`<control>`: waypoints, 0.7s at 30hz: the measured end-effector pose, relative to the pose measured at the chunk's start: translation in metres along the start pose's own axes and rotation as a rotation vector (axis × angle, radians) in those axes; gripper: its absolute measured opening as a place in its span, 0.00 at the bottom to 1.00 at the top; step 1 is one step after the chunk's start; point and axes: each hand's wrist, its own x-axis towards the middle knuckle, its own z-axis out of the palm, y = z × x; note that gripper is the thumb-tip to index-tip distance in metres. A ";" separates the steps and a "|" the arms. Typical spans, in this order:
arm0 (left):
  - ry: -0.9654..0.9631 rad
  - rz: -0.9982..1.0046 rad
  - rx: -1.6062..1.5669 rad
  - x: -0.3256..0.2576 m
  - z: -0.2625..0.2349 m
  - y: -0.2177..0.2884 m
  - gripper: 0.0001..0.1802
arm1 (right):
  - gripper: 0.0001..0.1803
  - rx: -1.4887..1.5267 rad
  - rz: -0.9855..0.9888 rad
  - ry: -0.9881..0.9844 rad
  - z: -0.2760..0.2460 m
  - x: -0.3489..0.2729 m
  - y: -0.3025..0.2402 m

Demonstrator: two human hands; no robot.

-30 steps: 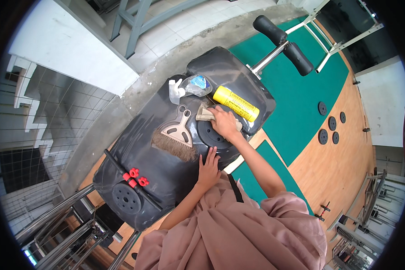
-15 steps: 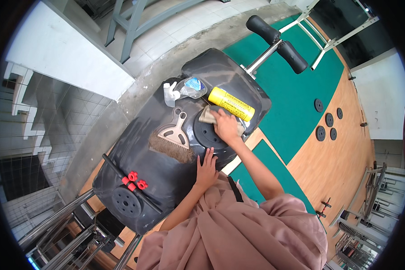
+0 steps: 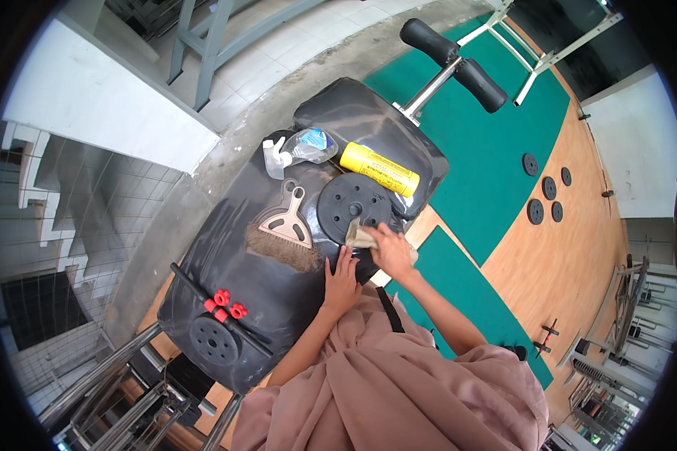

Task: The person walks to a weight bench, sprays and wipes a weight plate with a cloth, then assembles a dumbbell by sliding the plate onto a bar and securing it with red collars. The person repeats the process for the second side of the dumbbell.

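A beige cloth [image 3: 362, 236] is bunched under the fingers of my right hand [image 3: 391, 252], at the near right edge of a black weight plate [image 3: 341, 197]. The plate lies flat on a black padded bench [image 3: 226, 199]. My left hand [image 3: 341, 284] rests at the plate's near edge, fingers stretched out and touching or almost touching it. Just beyond the plate lies a yellow cylindrical container [image 3: 380, 169]. Left of that, a clear spray bottle [image 3: 302, 149] is on its side. A brush with brown bristles [image 3: 284, 252] and a beige dustpan-like handle piece [image 3: 297, 197] lies left of the plate.
A dumbbell bar [image 3: 241, 331] with red collars [image 3: 221, 298] and a smaller weight plate [image 3: 214, 340] lies at the bench's near left end. Padded rollers [image 3: 480, 84] stick out at the far end. Several plates [image 3: 535, 211] lie on the wooden floor beside green matting [image 3: 496, 165].
My right hand has drawn the cloth toward me, from the plate's far part to its near right edge, uncovering the plate's middle. The left hand stays at the near edge.
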 end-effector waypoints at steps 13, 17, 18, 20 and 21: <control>0.035 0.008 0.096 0.001 -0.002 0.007 0.29 | 0.27 -0.084 -0.046 0.120 0.000 0.036 -0.014; 0.036 0.023 0.156 0.003 -0.007 0.007 0.27 | 0.24 -0.003 0.201 0.207 -0.013 0.054 0.029; 0.065 0.029 0.168 0.004 -0.005 0.006 0.27 | 0.25 -0.016 0.197 0.214 -0.011 0.048 0.031; 0.121 0.041 0.189 0.005 0.001 0.003 0.26 | 0.25 -0.023 0.217 0.219 -0.003 0.027 0.031; 0.110 0.042 0.189 0.007 -0.003 0.003 0.26 | 0.26 -0.018 0.239 0.217 0.003 0.017 0.032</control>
